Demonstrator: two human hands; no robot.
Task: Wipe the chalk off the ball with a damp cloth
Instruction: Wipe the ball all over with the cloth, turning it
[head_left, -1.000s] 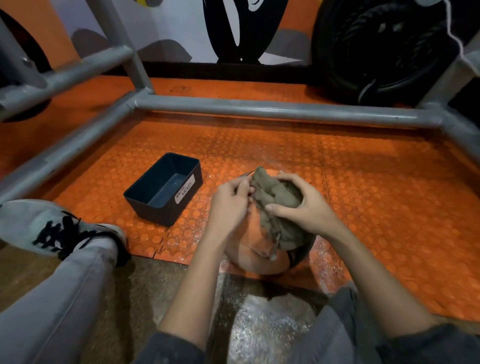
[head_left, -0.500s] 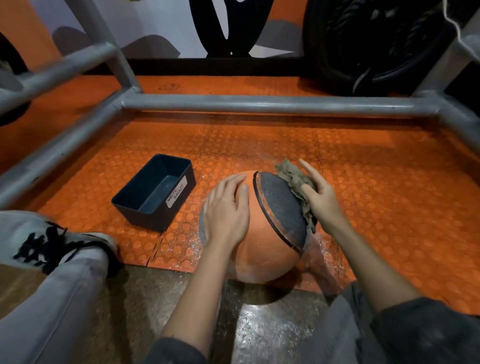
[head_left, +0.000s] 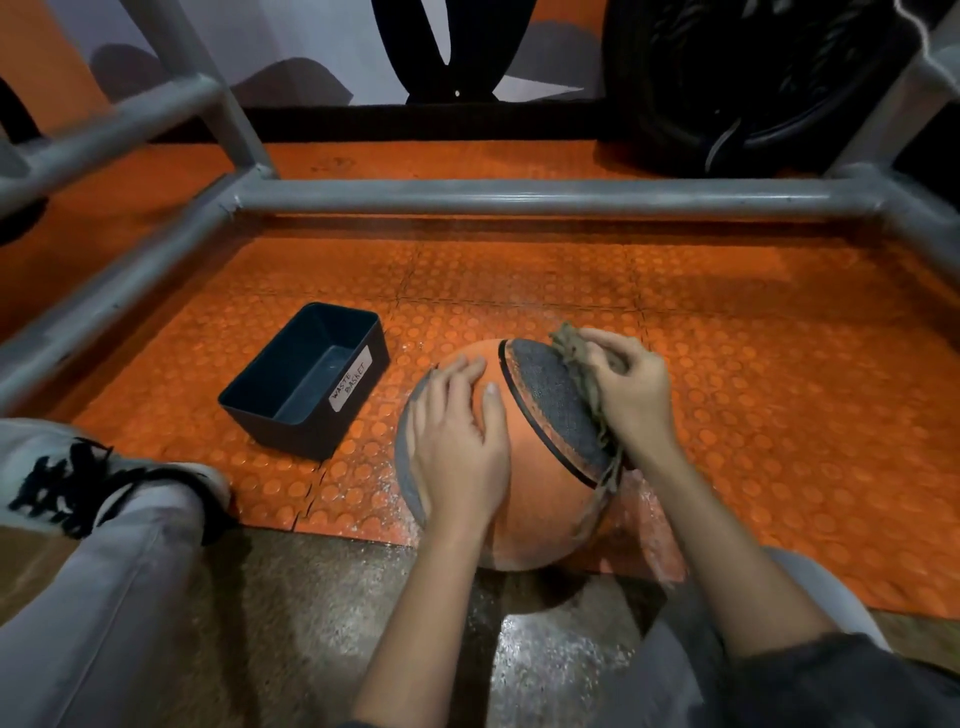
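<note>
An orange ball (head_left: 540, 499) with a rough grey panel sits in the lower centre of the frame, on the near edge of an orange studded floor mat (head_left: 779, 415) where the mat meets a speckled grey floor (head_left: 322, 597). The person's left hand (head_left: 457, 447) lies flat on the ball's left side, fingers straight and slightly spread, steadying it. The right hand (head_left: 631, 400) is on the ball's upper right, its fingers curled around a crumpled olive-brown cloth (head_left: 574, 353) and pressing it against the edge of the grey panel; a strip of the cloth trails down the ball's right side. Whitish dust speckles the mat close around the ball. To the left of the ball, near but apart from it, stands a dark rectangular bin (head_left: 311, 384) with a handwritten label reading "WASTE BASKET". A grey metal pipe frame (head_left: 519, 197) crosses the upper part of the frame. A pale shoe with black laces (head_left: 78, 473) rests at the left edge.
</note>
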